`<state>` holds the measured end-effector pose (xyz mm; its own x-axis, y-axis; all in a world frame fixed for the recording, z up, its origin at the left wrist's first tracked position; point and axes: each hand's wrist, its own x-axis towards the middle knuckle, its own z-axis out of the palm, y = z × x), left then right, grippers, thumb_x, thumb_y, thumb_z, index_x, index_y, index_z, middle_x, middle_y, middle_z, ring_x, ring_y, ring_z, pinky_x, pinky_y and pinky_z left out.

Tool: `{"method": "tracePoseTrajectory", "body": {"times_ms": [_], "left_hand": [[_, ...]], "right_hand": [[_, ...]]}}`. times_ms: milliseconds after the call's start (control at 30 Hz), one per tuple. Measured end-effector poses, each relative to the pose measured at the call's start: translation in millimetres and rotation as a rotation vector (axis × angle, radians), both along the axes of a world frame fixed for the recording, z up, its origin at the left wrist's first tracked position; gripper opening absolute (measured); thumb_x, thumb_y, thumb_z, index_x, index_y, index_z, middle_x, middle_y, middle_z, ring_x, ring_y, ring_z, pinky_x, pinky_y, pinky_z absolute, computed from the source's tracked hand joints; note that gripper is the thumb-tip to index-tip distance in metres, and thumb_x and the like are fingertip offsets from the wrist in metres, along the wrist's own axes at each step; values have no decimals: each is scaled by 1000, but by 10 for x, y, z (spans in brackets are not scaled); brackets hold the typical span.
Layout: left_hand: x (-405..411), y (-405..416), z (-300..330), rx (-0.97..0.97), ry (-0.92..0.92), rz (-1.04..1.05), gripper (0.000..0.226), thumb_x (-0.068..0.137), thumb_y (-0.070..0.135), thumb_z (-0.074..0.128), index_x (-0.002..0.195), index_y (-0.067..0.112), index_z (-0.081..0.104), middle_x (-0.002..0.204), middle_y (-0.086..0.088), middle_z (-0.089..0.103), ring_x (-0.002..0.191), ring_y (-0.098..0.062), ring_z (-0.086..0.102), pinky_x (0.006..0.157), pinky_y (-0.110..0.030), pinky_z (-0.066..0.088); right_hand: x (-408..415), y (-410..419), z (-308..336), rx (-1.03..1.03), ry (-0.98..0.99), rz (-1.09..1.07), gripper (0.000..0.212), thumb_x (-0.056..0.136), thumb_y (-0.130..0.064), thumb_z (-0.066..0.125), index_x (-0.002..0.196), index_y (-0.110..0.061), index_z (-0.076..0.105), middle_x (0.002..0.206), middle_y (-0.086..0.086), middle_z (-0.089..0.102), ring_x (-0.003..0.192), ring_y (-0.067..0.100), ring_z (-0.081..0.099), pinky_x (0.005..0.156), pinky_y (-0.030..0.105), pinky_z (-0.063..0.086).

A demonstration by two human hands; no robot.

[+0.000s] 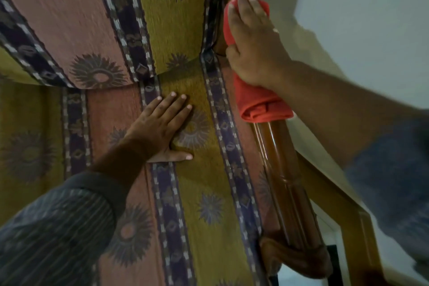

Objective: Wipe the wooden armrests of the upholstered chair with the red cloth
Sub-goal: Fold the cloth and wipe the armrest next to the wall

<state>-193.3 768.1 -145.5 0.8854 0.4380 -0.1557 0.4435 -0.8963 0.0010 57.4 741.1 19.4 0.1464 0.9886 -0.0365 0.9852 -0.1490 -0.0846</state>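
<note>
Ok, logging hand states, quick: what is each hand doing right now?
Left hand: open, flat on the seat cushion, holding nothing.
Right hand: pressing the red cloth onto the wooden armrest.

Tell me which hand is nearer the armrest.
Right. The right hand presses the red cloth onto the armrest; the left hand lies flat on the seat cushion beside it.

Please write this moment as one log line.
step: wiping armrest | right hand: pressing red cloth on armrest | left hand: flat on seat cushion
</note>
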Motion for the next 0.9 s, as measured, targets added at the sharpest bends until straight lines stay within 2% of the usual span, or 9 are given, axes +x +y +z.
{"method": "tracePoseTrajectory", "body": {"times_ms": [233,367,500,667,767,900], "left_hand": [[-14,-61,106,-9,39,-2,121,73,96,14,158,9,13,165,-16,12,153,-35,10,123,-51,9],[-21,-108,194,-44,47,30,120,73,94,18,156,6,23,163,-20,20,151,-38,16,121,-54,16],[-31,-144,183,-60,37,38,122,73,94,22,153,3,29,162,-23,23,150,-40,20,120,-56,23],[-14,-161,139,-19,41,41,124,73,95,12,155,4,22,163,-23,17,151,-39,15,122,-55,19],[-16,-182,128,6,79,53,126,69,97,0,157,7,6,166,-19,3,153,-35,1,124,-51,8],[-39,-199,138,9,111,83,128,65,97,-4,157,8,-4,165,-18,-9,153,-34,-9,125,-48,2]], "right_hand": [[-132,-465,-16,-14,43,7,73,99,-27,43,158,-8,2,168,13,-6,154,32,-8,126,48,4],[-225,-934,-3,-59,11,61,74,98,-28,39,157,-4,3,167,17,-6,154,35,-11,126,50,3],[-221,-940,-15,-57,106,19,68,103,-27,36,156,-1,2,167,19,-6,153,35,-11,126,45,1],[-187,-696,-34,-54,69,-38,69,104,-33,31,156,-2,-2,166,20,-10,153,36,-13,126,47,4],[-208,-701,-55,-45,17,-42,71,104,-33,33,155,-1,-4,166,21,-10,153,37,-13,126,49,0],[-234,-824,-53,-22,41,-15,68,104,-31,33,155,-2,-1,166,19,-9,153,34,-13,126,47,-2]]}}
